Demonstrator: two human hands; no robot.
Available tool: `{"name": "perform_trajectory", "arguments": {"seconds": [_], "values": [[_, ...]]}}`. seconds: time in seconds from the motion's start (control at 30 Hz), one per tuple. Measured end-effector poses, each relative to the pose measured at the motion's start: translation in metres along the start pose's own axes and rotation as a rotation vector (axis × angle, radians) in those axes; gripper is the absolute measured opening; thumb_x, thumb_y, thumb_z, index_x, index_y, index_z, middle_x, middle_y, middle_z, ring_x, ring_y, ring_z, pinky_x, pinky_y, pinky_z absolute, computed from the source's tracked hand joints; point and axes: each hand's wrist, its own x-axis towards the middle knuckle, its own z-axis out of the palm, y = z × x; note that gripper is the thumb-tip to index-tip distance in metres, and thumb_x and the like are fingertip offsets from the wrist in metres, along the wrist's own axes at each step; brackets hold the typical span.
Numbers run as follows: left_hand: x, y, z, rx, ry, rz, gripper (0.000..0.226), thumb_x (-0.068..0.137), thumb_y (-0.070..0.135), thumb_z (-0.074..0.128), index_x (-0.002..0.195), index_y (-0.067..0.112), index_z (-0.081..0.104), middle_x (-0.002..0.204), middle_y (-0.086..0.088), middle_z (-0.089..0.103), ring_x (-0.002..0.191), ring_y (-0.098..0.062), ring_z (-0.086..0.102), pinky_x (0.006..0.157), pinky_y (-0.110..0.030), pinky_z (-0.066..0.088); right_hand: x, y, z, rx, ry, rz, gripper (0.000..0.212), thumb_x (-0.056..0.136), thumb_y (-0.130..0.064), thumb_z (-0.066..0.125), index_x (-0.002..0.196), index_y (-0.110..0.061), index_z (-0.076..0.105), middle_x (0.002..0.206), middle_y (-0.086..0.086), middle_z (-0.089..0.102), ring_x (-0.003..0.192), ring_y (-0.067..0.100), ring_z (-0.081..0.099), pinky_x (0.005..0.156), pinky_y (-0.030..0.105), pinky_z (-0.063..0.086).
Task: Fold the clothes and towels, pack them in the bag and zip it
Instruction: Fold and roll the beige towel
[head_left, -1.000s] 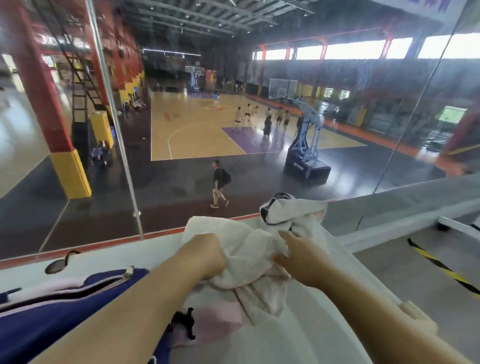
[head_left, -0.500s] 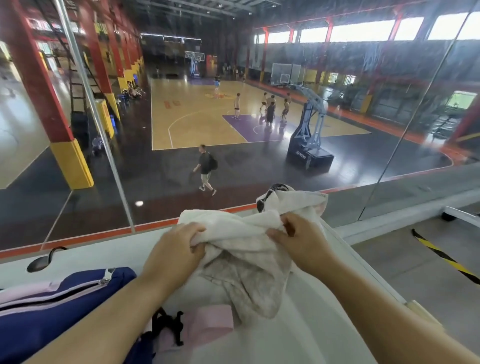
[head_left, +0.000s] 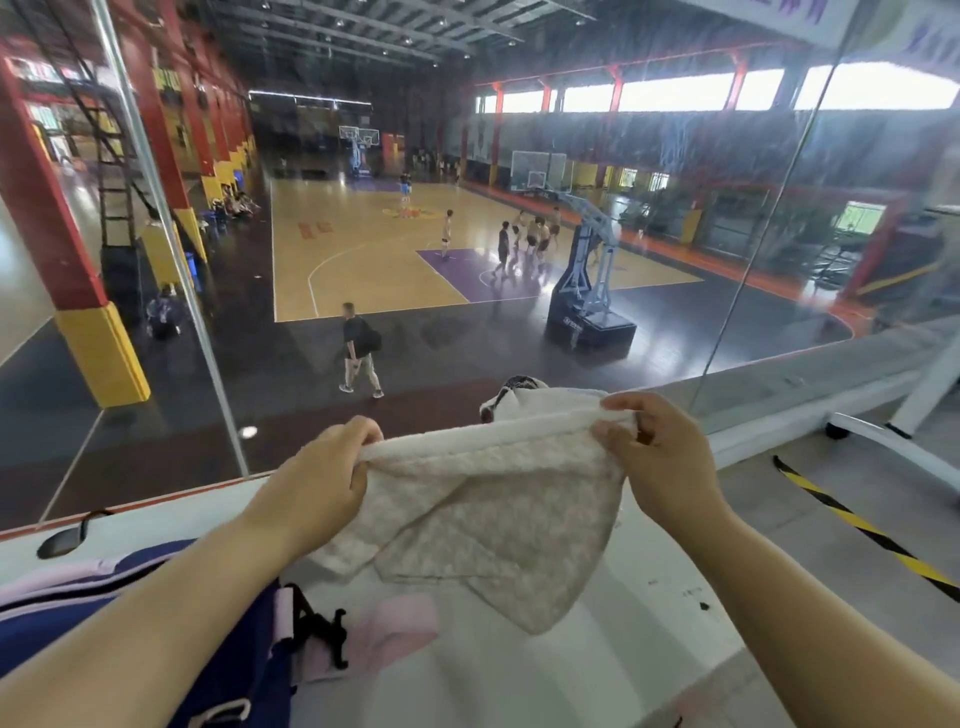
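Observation:
A cream-white towel hangs stretched between both hands above a white table. My left hand pinches its top edge at the left, and my right hand pinches the same edge at the right. The lower part droops in loose folds to a point. A navy bag with pale pink trim lies at the lower left, partly hidden by my left forearm. A pink cloth lies on the table under the towel. Another white garment with a dark pattern sits just behind the towel.
A glass wall stands right behind the table, overlooking a basketball hall with people far below. To the right, grey floor carries a yellow-black tape stripe and a white frame on a caster. A black strap lies beside the bag.
Both hands have lifted the towel off the table and moved apart, pulling its bunched top edge out straight. The view has tilted upward a little.

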Motion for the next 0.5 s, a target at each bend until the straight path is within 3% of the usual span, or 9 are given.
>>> {"name": "perform_trajectory", "arguments": {"seconds": [0.07, 0.13, 0.27, 0.37, 0.5], "values": [[-0.004, -0.001, 0.005, -0.059, 0.02, -0.026, 0.017, 0.096, 0.018, 0.04, 0.111, 0.026, 0.042, 0.106, 0.002, 0.053, 0.091, -0.016, 0.055, 0.076, -0.031, 0.041, 0.003, -0.003, -0.003, -0.059, -0.012, -0.035, 0.012, 0.084, -0.016, 0.067, 0.09, -0.027, 0.066, 0.084, -0.013, 0.065, 0.079, 0.011, 0.06, 0.069, 0.022, 0.043], [-0.006, 0.002, 0.0, -0.081, 0.056, -0.008, 0.007, 0.097, 0.026, 0.042, 0.103, 0.028, 0.039, 0.1, 0.001, 0.054, 0.082, -0.009, 0.054, 0.068, -0.027, 0.041, 0.006, -0.009, -0.009, -0.083, -0.011, -0.052, 0.011, 0.085, -0.015, 0.066, 0.093, -0.021, 0.07, 0.083, -0.015, 0.064, 0.08, 0.01, 0.059, 0.072, 0.02, 0.044], [-0.004, 0.016, -0.036, -0.039, -0.033, 0.029, 0.037, 0.08, 0.046, 0.066, 0.098, 0.024, 0.042, 0.092, 0.013, 0.05, 0.081, -0.006, 0.052, 0.068, -0.02, 0.043, 0.016, -0.03, -0.031, -0.053, -0.085, -0.057, 0.032, 0.081, -0.01, 0.07, 0.112, -0.016, 0.066, 0.1, -0.001, 0.065, 0.088, 0.015, 0.06, 0.082, 0.024, 0.047], [-0.001, 0.022, -0.066, 0.031, -0.045, 0.042, 0.036, 0.072, 0.038, 0.076, 0.092, 0.027, 0.048, 0.092, 0.01, 0.054, 0.081, -0.007, 0.052, 0.074, -0.026, 0.047, 0.019, -0.048, -0.048, -0.09, -0.226, -0.09, 0.048, 0.075, -0.004, 0.075, 0.12, -0.016, 0.062, 0.104, -0.001, 0.064, 0.092, 0.014, 0.062, 0.084, 0.023, 0.048], [0.002, 0.035, -0.102, 0.023, 0.048, 0.105, 0.036, 0.07, 0.026, 0.079, 0.083, 0.034, 0.047, 0.091, 0.009, 0.056, 0.077, -0.006, 0.053, 0.067, -0.026, 0.043, 0.024, -0.071, -0.067, -0.225, -0.111, -0.184, 0.039, 0.073, -0.017, 0.079, 0.111, -0.023, 0.069, 0.097, -0.002, 0.069, 0.086, 0.016, 0.064, 0.076, 0.023, 0.046]]}}
